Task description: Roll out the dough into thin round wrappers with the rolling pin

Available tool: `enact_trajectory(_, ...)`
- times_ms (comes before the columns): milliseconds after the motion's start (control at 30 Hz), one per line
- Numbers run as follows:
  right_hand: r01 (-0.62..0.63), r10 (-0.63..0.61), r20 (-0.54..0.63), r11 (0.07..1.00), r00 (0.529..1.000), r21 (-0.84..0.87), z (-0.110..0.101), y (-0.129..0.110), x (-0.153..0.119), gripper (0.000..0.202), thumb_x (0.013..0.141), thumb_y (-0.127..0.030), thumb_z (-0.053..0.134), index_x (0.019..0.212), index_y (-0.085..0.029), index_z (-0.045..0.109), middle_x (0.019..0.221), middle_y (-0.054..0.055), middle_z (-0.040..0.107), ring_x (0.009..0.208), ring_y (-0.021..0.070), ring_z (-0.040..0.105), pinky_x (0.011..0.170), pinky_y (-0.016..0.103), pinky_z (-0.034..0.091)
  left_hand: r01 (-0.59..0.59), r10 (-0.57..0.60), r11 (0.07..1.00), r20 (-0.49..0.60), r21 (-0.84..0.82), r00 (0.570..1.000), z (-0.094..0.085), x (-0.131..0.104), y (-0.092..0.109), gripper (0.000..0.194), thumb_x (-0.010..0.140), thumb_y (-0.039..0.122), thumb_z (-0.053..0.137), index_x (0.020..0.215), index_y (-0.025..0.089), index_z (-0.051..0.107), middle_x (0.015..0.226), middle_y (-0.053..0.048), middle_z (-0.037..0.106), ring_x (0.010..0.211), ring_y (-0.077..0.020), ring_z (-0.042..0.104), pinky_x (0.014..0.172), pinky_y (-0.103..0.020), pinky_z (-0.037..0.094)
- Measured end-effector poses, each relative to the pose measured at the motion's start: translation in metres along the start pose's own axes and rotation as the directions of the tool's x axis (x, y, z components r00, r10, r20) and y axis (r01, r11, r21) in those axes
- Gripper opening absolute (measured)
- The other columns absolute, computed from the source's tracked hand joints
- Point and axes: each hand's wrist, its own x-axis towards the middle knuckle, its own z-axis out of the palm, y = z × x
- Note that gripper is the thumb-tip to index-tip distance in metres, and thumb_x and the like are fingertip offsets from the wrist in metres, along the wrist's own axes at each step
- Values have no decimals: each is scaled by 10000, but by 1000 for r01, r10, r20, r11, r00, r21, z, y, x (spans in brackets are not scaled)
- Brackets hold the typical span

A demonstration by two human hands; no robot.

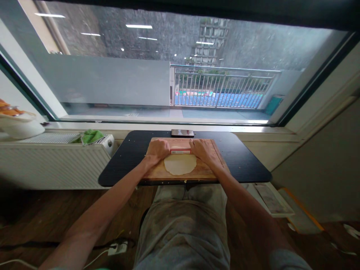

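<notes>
Dark table w/ board: L grip & R grip closed round rolling pin, red/white label illegible, dough adj.

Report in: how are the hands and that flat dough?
Left hand, right hand gripping rolling pin. Flat dough on wooden board, near side of pin. Phone beyond board, off the dough.

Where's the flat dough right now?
In the head view, the dough lies near the centre on the board, just nearer the person than the rolling pin.

A hand could pass over the black counter on either side of the board. Behind the board, a phone and window stand in the way.
</notes>
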Motion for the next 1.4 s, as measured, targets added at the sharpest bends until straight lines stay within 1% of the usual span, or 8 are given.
enact_trajectory(133, -27, 28, -19, 998, 999, 55, 4, -1, -11, 554, 1169, -299, 317, 1113, -105, 832, 1123, 201, 832, 1011, 225, 789, 834, 258, 473, 11, -11, 1000, 28, -12, 1000, -6, -18, 3, 479, 1031, 307, 440, 986, 122, 880, 1032, -220, 824, 940, -315, 799, 797, -370, 569)
enact_trajectory(300, 33, -34, 16, 998, 999, 59, 2, -5, -35, 486, 1157, -287, 368, 1219, -112, 817, 1143, 190, 833, 1047, 231, 788, 828, 262, 481, 0, 0, 1000, 48, 2, 999, -15, -47, 6, 488, 1025, 287, 408, 981, 133, 869, 1039, -206, 821, 946, -304, 794, 790, -362, 563)
enact_trajectory(500, -50, 55, -37, 990, 998, 133, 7, -13, -56, 605, 1178, -372, 320, 1051, -148, 867, 1091, 166, 846, 1001, 238, 800, 860, 282, 503, -2, 0, 1000, 66, 23, 998, -21, -71, 9, 473, 1015, 296, 417, 980, 130, 858, 1021, -200, 815, 924, -305, 786, 780, -362, 555)
enact_trajectory(600, -71, 77, -43, 988, 996, 140, 7, -15, -57, 600, 1176, -365, 330, 1058, -126, 867, 1094, 183, 842, 1016, 251, 800, 890, 293, 512, 3, -5, 1000, 53, 28, 999, -22, -73, 9, 482, 1021, 287, 406, 975, 122, 856, 1021, -207, 812, 927, -315, 784, 784, -372, 556)
enact_trajectory(900, -48, 49, -6, 997, 999, 59, 0, -11, -36, 552, 1172, -314, 325, 1141, -95, 831, 1133, 218, 826, 1065, 276, 794, 893, 300, 518, 19, -18, 1000, 49, -16, 999, -17, -44, 6, 494, 1022, 286, 408, 993, 108, 869, 1052, -227, 816, 956, -332, 798, 803, -385, 573)
enact_trajectory(1067, 64, -64, -3, 998, 998, -12, 2, -2, -10, 467, 1134, -216, 357, 1324, -107, 770, 1188, 217, 817, 1114, 310, 780, 923, 324, 513, 33, -31, 999, 65, -33, 997, -11, -16, 5, 488, 1025, 289, 429, 1008, 98, 878, 1044, -235, 821, 966, -329, 800, 826, -381, 575)
enact_trajectory(1267, -102, 102, -13, 995, 995, 14, 4, -2, 19, 555, 1156, -324, 317, 1205, -109, 826, 1156, 239, 823, 1122, 316, 786, 941, 317, 518, 32, -32, 999, 2, -8, 999, -5, 6, 5, 468, 1019, 269, 446, 967, 92, 876, 998, -238, 818, 925, -314, 798, 817, -375, 568)
enact_trajectory(1400, -122, 122, 4, 992, 993, 35, 2, -4, 16, 606, 1166, -364, 294, 1162, -106, 842, 1151, 240, 823, 1063, 294, 799, 902, 306, 520, 11, -11, 1000, 16, 0, 1000, -4, 7, 4, 465, 1012, 284, 454, 960, 103, 880, 991, -226, 823, 902, -306, 792, 807, -371, 566)
